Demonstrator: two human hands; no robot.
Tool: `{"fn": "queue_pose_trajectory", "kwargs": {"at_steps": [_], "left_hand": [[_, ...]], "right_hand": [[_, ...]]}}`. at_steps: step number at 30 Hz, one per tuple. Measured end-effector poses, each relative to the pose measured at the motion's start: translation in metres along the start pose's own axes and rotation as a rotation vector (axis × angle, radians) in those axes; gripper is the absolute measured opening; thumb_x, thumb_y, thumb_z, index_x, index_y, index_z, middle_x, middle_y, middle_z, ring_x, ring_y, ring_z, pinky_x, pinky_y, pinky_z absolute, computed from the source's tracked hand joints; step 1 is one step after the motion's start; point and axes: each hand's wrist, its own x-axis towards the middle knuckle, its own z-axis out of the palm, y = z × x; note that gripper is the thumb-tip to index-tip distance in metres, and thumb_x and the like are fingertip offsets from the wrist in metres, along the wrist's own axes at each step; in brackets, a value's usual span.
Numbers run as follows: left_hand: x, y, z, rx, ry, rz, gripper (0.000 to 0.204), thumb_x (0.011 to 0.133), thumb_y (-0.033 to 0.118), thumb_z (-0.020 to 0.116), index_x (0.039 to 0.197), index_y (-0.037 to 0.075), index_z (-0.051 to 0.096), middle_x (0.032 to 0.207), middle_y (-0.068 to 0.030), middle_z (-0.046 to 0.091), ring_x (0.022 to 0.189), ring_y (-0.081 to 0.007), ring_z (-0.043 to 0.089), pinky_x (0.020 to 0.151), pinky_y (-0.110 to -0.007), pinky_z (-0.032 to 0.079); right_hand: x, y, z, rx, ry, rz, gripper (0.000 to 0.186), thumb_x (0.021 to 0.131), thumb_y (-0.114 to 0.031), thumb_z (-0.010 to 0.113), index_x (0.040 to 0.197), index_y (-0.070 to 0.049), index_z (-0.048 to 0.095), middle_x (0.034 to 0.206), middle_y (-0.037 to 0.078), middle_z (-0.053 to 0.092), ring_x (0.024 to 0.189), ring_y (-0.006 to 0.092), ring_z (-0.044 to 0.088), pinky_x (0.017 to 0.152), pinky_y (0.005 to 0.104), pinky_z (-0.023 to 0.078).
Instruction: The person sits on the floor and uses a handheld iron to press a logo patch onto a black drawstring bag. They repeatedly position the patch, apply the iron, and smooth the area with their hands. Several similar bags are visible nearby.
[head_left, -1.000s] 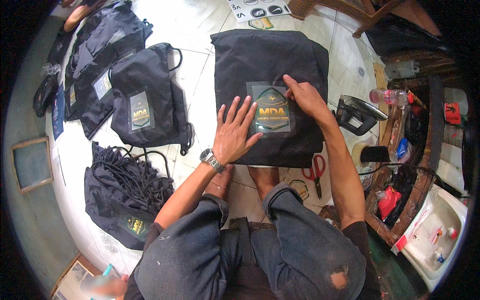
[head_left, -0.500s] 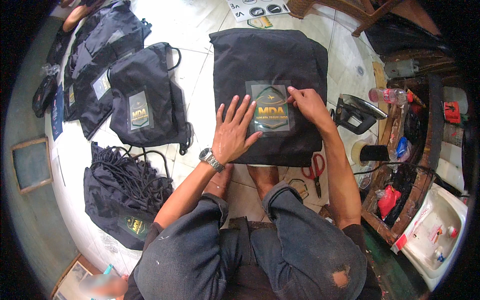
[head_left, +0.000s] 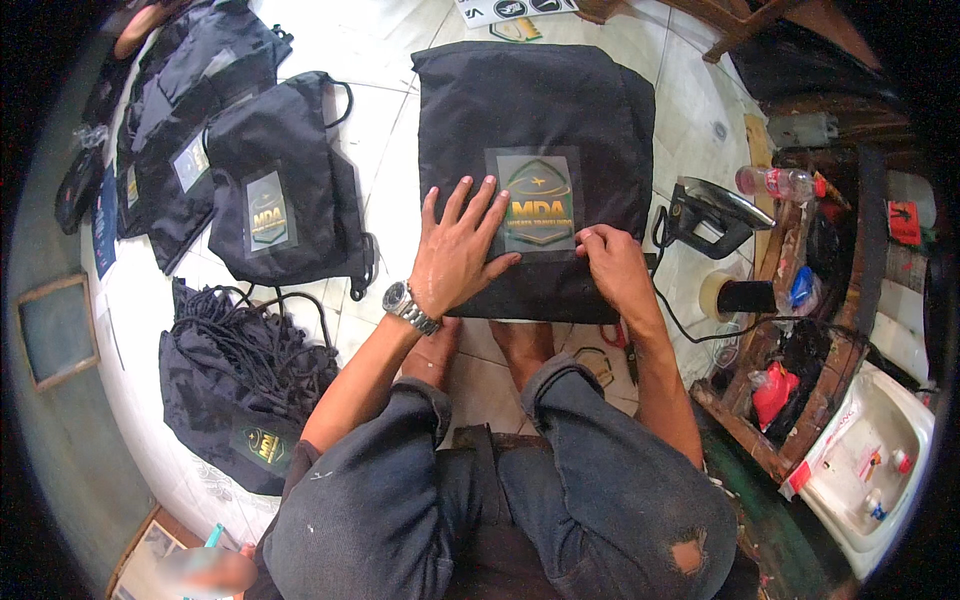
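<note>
Black bag (head_left: 530,105) lies over tiles (head_left: 378,125) near an iron (head_left: 712,215), left grip (head_left: 456,250) splayed empty, right grip (head_left: 614,266) pinching film (head_left: 537,205).

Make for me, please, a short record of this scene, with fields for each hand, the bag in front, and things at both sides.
Left hand: laid flat, fingers spread across the film's left edge
Left wrist: metal watch
Right hand: fingertips at the film's lower right corner
Front bag: black, lying flat
Clear film: over a gold-and-green emblem
Left side: other black bags, dark cords
Right side: iron, red-capped bottle, white basin
</note>
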Motion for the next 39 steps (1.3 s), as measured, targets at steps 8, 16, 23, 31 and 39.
{"fn": "queue_pose_trajectory", "kwargs": {"at_steps": [8,16,23,31,39], "left_hand": [[-0.001,-0.001,0.005,-0.031,0.017,0.003,0.084,0.09,0.051,0.07,0.158,0.011,0.04,0.164,-0.0143,0.038,0.151,-0.0382,0.031,0.123,-0.061,0.02],[-0.003,-0.002,0.009,-0.056,0.043,0.009,0.084,0.09,0.05,0.071,0.158,0.011,0.041,0.165,-0.0141,0.036,0.151,-0.0384,0.031,0.124,-0.06,0.018],[-0.003,-0.002,0.01,-0.061,0.052,0.008,0.082,0.092,0.049,0.069,0.158,0.011,0.04,0.165,-0.0142,0.036,0.152,-0.0381,0.03,0.124,-0.06,0.018],[-0.003,-0.003,0.01,-0.032,0.065,0.013,0.07,0.098,0.047,0.062,0.156,0.014,0.043,0.164,-0.0116,0.039,0.151,-0.0362,0.032,0.123,-0.058,0.021],[0.0,-0.006,0.01,-0.059,0.103,0.005,0.066,0.096,0.046,0.065,0.152,0.014,0.049,0.16,-0.01,0.044,0.148,-0.0339,0.036,0.121,-0.057,0.023]], "right_hand": [[0.005,0.015,0.007,0.2,-0.067,0.0,0.037,0.102,-0.028,0.055,0.109,0.004,0.073,0.092,0.01,0.074,0.078,0.0147,0.065,0.074,0.0296,0.05],[0.003,0.014,0.008,0.256,-0.107,0.027,0.035,0.103,-0.025,0.054,0.11,0.004,0.072,0.093,0.011,0.076,0.079,0.0158,0.064,0.074,0.0309,0.051],[-0.003,0.007,0.01,0.269,-0.064,-0.004,0.031,0.101,-0.022,0.056,0.11,0.003,0.071,0.095,0.017,0.078,0.09,0.0285,0.075,0.084,0.0395,0.054],[-0.018,-0.006,0.02,-0.191,0.263,-0.444,0.028,0.093,-0.023,0.07,0.114,-0.004,0.068,0.107,0.017,0.065,0.103,0.0364,0.062,0.088,0.0466,0.049],[-0.008,-0.017,0.048,-0.34,0.156,-0.698,0.021,0.09,-0.019,0.074,0.104,-0.003,0.071,0.102,0.011,0.066,0.1,0.0293,0.061,0.087,0.0406,0.045]]}}
